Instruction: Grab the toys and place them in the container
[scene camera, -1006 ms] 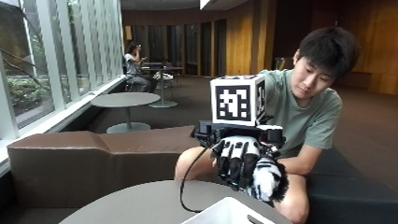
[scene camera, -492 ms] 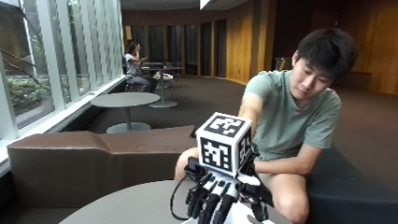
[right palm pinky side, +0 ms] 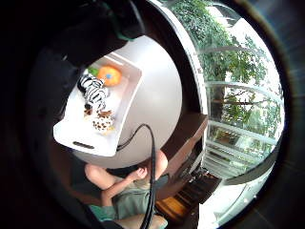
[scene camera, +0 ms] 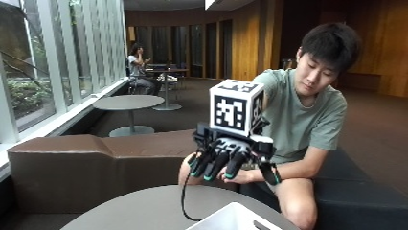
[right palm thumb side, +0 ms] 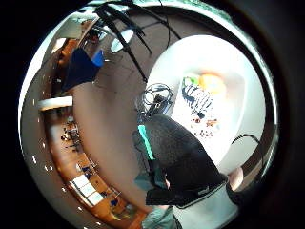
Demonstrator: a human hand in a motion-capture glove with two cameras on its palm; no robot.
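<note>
My gloved right hand (scene camera: 223, 160) hovers above the round grey table (scene camera: 127, 211), fingers hanging down loosely with nothing in them. Just below it, the corner of the white container (scene camera: 229, 220) shows at the table's near edge. From the palm views the container (right palm pinky side: 81, 140) holds a striped zebra toy (right palm pinky side: 95, 93), an orange toy (right palm pinky side: 110, 75), a green toy (right palm pinky side: 93, 71) and a small spotted toy (right palm pinky side: 103, 123). The same zebra (right palm thumb side: 199, 98), orange toy (right palm thumb side: 212, 82) and spotted toy (right palm thumb side: 207, 125) lie together in the tray, partly behind a black glove finger (right palm thumb side: 178, 162).
The person sits on a brown bench (scene camera: 76, 163) behind the table, with the bare hand (scene camera: 245, 178) resting near a knee. Bare tabletop (right palm pinky side: 152, 95) spreads beside the container. Other round tables (scene camera: 130, 103) stand farther back by the windows.
A second ago my hand gripped the zebra toy above the table. It then dipped down over the container, and now it is raised again with nothing in it; the zebra lies in the container.
</note>
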